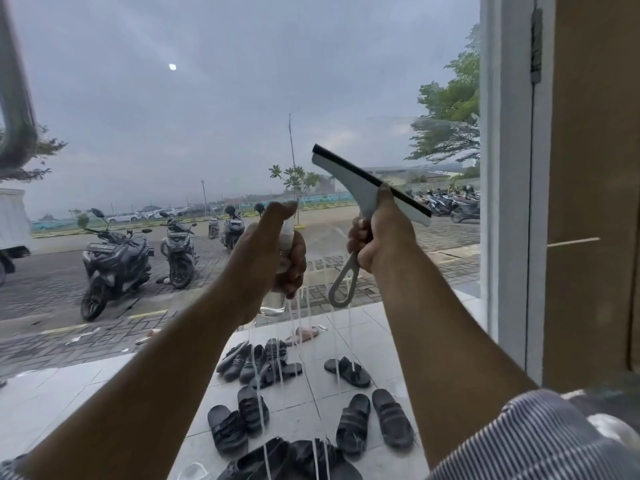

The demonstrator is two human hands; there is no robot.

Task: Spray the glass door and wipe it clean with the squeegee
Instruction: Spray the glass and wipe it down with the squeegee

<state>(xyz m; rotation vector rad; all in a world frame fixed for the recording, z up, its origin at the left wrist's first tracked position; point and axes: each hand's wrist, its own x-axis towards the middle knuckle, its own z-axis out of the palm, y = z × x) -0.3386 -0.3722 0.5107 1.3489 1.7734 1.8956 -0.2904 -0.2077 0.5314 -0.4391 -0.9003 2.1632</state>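
Your right hand (pixel 381 237) wraps its fingers round the squeegee (pixel 360 188) handle; blade slants upper-left to lower-right, near the door frame (pixel 505 202); left hand (pixel 266 258) clasps the spray bottle (pixel 275 303) before the glass door (pixel 173 133).

Bare left hand (pixel 258 261), right hand (pixel 382 239) and forearms (pixel 450 358) out of pinstriped sleeves (pixel 540 438), dark lines on white.
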